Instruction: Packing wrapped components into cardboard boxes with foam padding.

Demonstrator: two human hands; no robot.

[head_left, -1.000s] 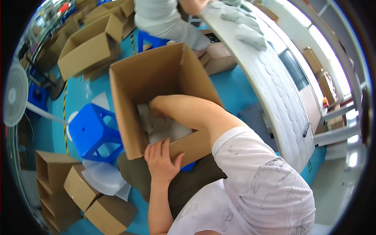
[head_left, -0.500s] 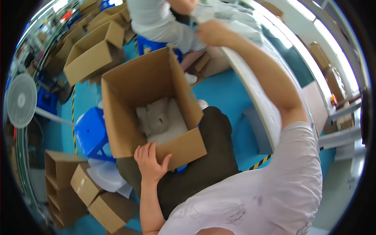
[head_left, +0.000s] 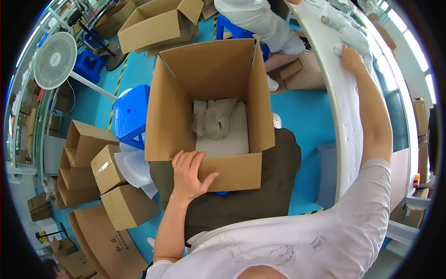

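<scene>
Hands spread: left hand [head_left: 189, 172] on cardboard box [head_left: 210, 171], right hand [head_left: 351, 58] on grey items [head_left: 354, 37].

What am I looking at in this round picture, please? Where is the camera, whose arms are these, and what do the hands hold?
The camera sits on a person's head and looks down, so the picture is round and straight edges bend. The two bare arms coming in from below belong to that person. The left hand rests on the near wall of an open cardboard box; inside it lie grey cloth pieces on a white pad. The right hand is stretched out to the long white table and touches a grey cloth piece there; a firm grasp cannot be seen. Another person sits at the top. A blue stool, a white fan and more boxes stand on the blue floor.
</scene>
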